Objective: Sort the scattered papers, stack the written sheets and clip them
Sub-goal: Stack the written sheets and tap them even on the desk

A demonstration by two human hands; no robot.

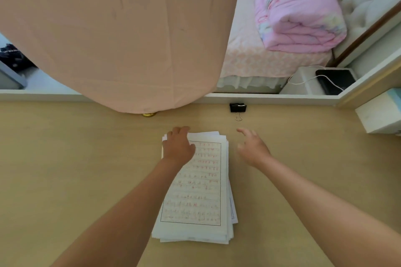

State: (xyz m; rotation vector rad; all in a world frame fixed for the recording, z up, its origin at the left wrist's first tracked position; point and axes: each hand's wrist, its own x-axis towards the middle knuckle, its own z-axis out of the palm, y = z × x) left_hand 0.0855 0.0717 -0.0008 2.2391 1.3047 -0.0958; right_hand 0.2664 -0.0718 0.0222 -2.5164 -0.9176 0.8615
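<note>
A stack of written sheets, ruled with red characters, lies in the middle of the tan desk, its edges slightly uneven. My left hand presses flat on the stack's top left corner, fingers curled over the far edge. To the right of the stack my right hand hovers over the desk, fingers spread and empty, blurred. A black binder clip sits near the desk's far edge, beyond my right hand and apart from it.
A large pink cloth hangs over the far left of the desk, with a gold knob under its hem. A white block sits at the right edge. Beyond the desk are a bed with a folded pink quilt and a white unit.
</note>
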